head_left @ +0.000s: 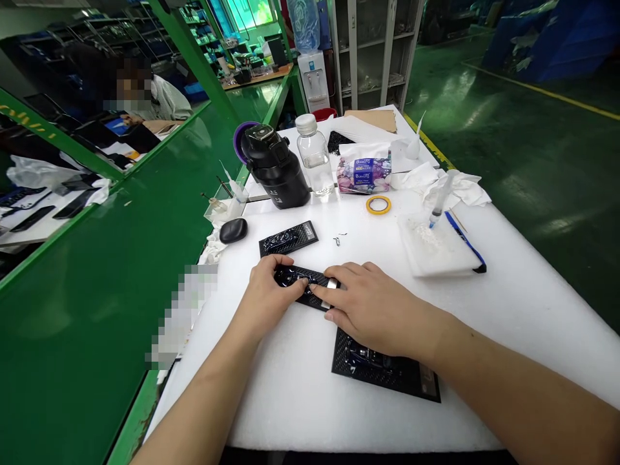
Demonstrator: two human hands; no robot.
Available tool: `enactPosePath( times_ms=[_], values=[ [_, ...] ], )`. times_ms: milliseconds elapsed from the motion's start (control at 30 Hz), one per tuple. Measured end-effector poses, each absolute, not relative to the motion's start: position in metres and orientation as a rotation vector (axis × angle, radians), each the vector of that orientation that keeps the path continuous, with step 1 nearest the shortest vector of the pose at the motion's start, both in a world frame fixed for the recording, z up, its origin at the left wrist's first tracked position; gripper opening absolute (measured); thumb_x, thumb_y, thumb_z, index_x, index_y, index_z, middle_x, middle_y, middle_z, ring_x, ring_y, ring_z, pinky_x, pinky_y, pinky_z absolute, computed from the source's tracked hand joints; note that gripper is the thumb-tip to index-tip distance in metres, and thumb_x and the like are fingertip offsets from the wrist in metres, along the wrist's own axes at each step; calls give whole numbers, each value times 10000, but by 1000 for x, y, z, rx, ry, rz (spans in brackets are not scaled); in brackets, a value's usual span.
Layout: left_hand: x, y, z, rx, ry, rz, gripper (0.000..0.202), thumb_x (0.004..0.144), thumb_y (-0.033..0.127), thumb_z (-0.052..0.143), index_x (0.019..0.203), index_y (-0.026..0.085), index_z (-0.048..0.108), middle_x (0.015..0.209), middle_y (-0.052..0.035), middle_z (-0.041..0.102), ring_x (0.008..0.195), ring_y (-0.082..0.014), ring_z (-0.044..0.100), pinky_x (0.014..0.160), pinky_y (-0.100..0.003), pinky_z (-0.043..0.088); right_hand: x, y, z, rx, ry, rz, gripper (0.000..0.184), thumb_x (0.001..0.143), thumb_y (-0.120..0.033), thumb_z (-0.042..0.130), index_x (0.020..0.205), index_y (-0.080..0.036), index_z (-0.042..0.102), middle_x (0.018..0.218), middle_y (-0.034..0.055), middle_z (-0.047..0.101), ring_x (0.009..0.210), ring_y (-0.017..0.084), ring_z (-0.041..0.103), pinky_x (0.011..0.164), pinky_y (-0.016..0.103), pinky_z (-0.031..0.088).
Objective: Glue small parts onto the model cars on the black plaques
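A small black plate with a carbon-fibre-like pattern and a glossy raised shape (289, 275) lies on the white table between my hands. My left hand (274, 288) grips its left end, thumb on the glossy part and index finger along the far edge. From the right, my right hand (361, 298) holds the other end, its fingertips beside a silver patch (331, 294). Just beyond lies a similar black plate (289, 239) with a light label. A larger black patterned plate (382, 368) sits partly under my right wrist.
Behind the plates stand a black flask (276, 168), a clear bottle (316, 158) and a tissue pack (364, 169). Yellow tape (378, 205) lies nearby. At right, a syringe (440, 201) and blue cutter (464, 240) rest by a white pad (431, 255). A black mouse-like object (233, 230) lies left.
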State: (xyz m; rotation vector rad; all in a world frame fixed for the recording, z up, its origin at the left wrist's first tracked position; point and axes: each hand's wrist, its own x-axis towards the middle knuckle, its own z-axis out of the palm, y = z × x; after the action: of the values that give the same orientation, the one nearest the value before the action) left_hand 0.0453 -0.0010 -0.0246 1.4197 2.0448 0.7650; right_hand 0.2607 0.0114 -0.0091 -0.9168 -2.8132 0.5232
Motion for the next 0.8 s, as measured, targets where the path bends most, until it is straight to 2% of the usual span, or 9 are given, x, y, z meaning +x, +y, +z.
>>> enactPosePath(
  times_ms=[400,633,800],
  values=[
    [46,-2,-23,1431,2053,712,461,679,429,715,1067,213,591,957,-42,610,873,-246,595,810,-417,494,258,10,-5,-941,-2821,535,440,1015,-423,496,1412,-239,540,1362,110,518,1203,290,489,994,482,420],
    [46,-2,-23,1435,2057,709,444,681,424,701,1055,213,584,1003,-51,609,942,-263,590,871,-443,478,250,5,0,-997,-2866,468,455,1007,-450,503,1388,-207,556,1296,128,554,1166,303,521,941,487,460],
    [46,-2,-24,1459,2070,689,431,698,415,682,1068,221,580,1064,-58,599,1024,-280,568,923,-461,459,252,5,-5,-986,-2850,459,467,1007,-454,499,1411,-223,539,1339,124,536,1190,307,510,966,498,451]
  ],
)
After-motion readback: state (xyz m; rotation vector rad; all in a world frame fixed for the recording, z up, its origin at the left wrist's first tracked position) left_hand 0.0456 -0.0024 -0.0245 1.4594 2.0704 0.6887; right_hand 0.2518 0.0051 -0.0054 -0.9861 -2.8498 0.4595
